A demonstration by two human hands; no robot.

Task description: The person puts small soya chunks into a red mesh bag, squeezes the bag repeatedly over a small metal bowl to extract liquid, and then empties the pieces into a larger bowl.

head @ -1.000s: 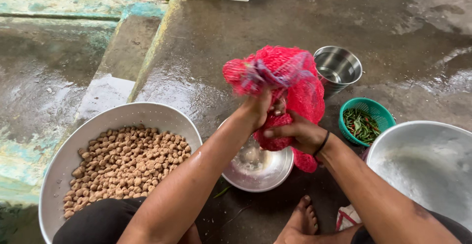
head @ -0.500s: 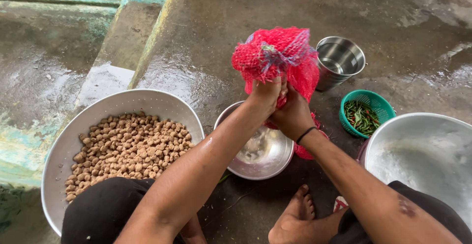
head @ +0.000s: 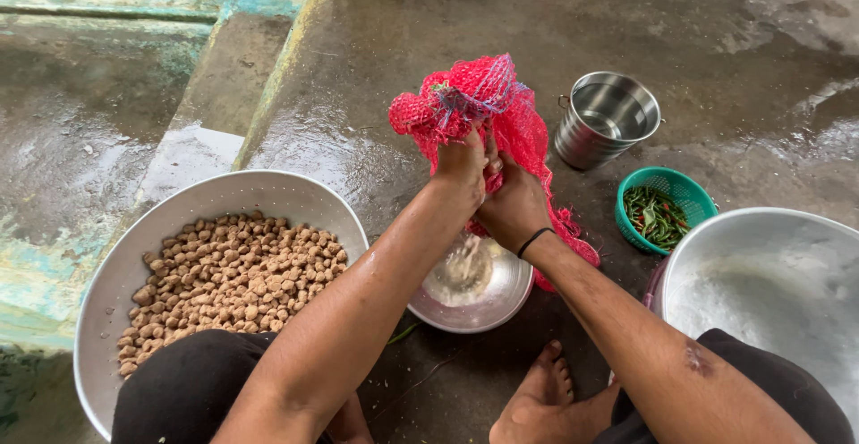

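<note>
A red mesh bag (head: 483, 108) is bunched up over a small steel bowl (head: 483, 305). My left hand (head: 461, 168) grips the bag's upper part. My right hand (head: 514, 207), with a black band at the wrist, squeezes the bag just below it. Both hands press against each other. Pale wet pulp lies in the small bowl under them. The bag's lower end hangs to the right of the bowl.
A large metal basin (head: 116, 274) of brown chunks sits at the left. A steel pot (head: 604, 117), a green basket of chillies (head: 662, 211) and a big wet metal basin (head: 761, 274) stand at the right. My bare foot (head: 546, 404) rests on the wet concrete floor.
My hands have come together on the red mesh bag and moved slightly left. The bag's top has swung left and bunched tighter over the small bowl.
</note>
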